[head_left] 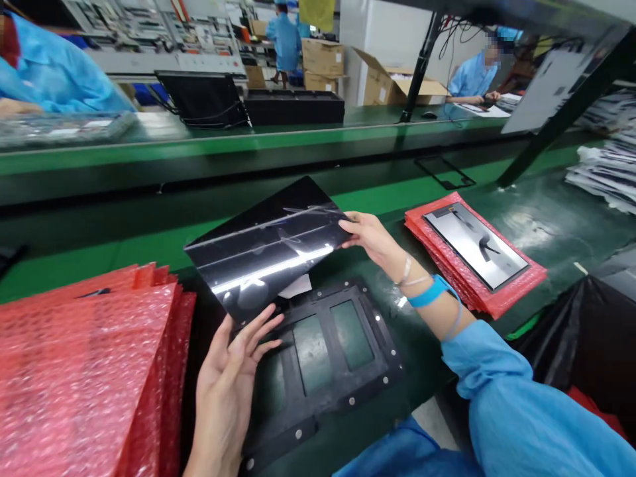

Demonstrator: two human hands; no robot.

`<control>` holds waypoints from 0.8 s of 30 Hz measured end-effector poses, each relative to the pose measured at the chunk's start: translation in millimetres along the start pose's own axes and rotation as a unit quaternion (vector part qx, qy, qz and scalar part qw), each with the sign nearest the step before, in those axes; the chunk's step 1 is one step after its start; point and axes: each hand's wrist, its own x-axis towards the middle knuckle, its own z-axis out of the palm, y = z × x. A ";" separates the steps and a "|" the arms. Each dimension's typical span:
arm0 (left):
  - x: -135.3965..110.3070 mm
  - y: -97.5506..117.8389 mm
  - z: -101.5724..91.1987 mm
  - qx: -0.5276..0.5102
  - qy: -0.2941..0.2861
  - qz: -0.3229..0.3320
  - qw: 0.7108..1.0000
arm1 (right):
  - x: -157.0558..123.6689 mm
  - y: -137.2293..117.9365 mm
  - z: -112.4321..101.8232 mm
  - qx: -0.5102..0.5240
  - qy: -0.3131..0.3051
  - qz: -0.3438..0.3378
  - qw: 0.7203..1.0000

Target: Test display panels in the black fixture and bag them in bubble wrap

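Note:
A glossy black panel [268,248] hangs tilted above a black fixture frame [330,358] on the green bench. My left hand [226,384] supports the panel's near lower edge with fingers spread. My right hand [372,238] grips the panel's right edge; a blue wrist strap [431,291] is on that wrist. A small white tab [297,287] shows under the panel's lower edge.
A stack of red bubble-wrap sheets [84,371] lies at the left. Another red stack [447,262] at the right carries a grey panel [477,245]. A green conveyor [199,156] runs behind. Other workers in blue sit beyond it. A black bag [581,338] is at the right.

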 end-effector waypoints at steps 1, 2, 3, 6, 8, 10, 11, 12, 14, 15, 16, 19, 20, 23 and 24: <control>0.1 0.9 -1.5 0.004 0.006 0.011 1.000 | 14.9 0.3 6.3 -0.004 0.018 0.004 1.000; 0.4 1.6 -3.5 0.012 0.016 0.019 1.000 | 29.1 1.8 11.5 -0.006 0.037 0.005 0.999; 0.6 2.1 -5.6 0.021 0.026 0.021 0.999 | 42.2 4.3 15.2 -0.010 0.057 0.009 0.998; 0.5 3.3 -11.1 0.046 0.043 0.013 0.998 | 73.3 13.8 15.7 -0.036 0.117 0.021 0.992; -0.6 4.3 -12.9 0.061 0.053 0.014 0.997 | 87.0 18.1 6.4 -0.061 0.150 0.023 0.986; -1.9 5.1 -13.9 0.076 0.067 0.026 0.995 | 95.3 19.1 -8.6 -0.091 0.181 0.007 0.979; -2.2 5.1 -14.4 0.084 0.073 0.034 0.993 | 97.2 18.5 -17.2 -0.107 0.196 -0.008 0.975; -2.2 4.9 -15.0 0.093 0.075 0.042 0.992 | 97.4 17.3 -25.7 -0.123 0.207 -0.026 0.970; -1.4 3.5 -16.1 0.114 0.074 0.058 0.989 | 91.9 14.1 -40.0 -0.158 0.216 -0.064 0.961; -1.1 2.2 -16.2 0.129 0.070 0.067 0.987 | 86.1 12.5 -44.9 -0.175 0.211 -0.082 0.958; -1.4 0.7 -15.5 0.146 0.064 0.077 0.984 | 78.0 11.1 -47.8 -0.191 0.198 -0.097 0.956; -13.7 -2.4 -8.1 0.204 0.060 0.124 0.969 | 40.6 9.3 -46.4 -0.228 0.125 -0.135 0.956; -23.3 -1.8 -4.5 0.221 0.061 0.141 0.963 | 24.0 9.6 -44.1 -0.234 0.094 -0.143 0.957; -66.2 9.3 1.5 0.270 0.082 0.186 0.941 | -32.7 12.8 -39.6 -0.247 -0.006 -0.155 0.956; -81.9 16.8 -0.8 0.293 0.105 0.209 0.927 | -51.8 14.7 -40.1 -0.256 -0.038 -0.160 0.953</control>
